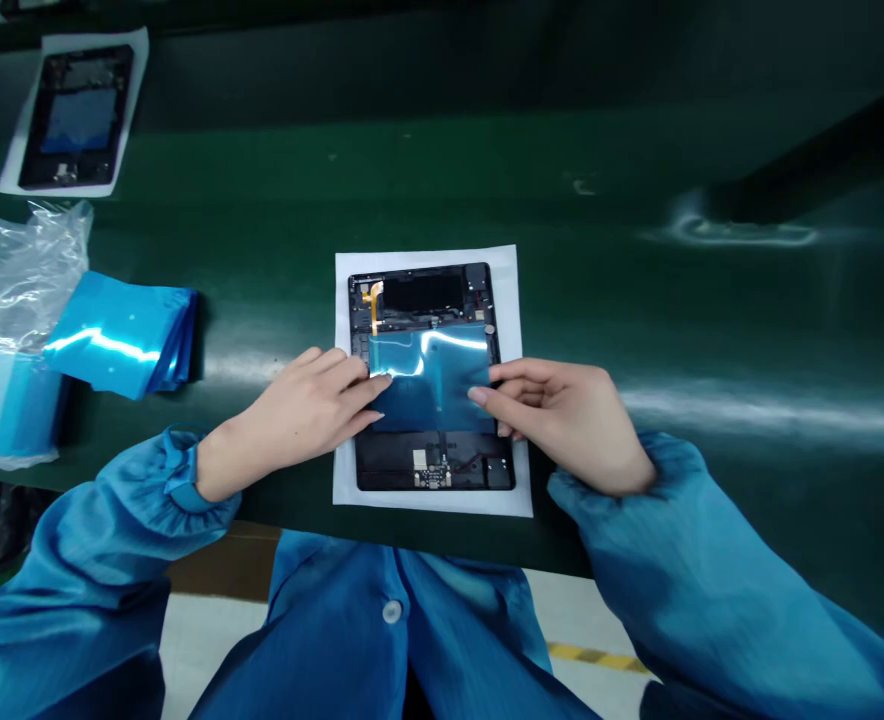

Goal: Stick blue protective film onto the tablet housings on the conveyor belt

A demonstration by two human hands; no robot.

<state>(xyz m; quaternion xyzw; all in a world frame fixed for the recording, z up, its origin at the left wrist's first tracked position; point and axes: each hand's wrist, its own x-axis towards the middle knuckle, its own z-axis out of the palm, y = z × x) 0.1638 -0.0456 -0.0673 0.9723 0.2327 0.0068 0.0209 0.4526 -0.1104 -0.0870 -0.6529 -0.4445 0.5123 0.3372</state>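
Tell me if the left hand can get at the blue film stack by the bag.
Probably yes: the blue film stack lies left of the left hand with nothing between, though that hand is holding a film sheet.

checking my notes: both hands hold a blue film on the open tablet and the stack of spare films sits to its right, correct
Not quite. In the head view the stack of spare films lies to the left of the open tablet. The rest stands: left hand and right hand hold the blue film on it.
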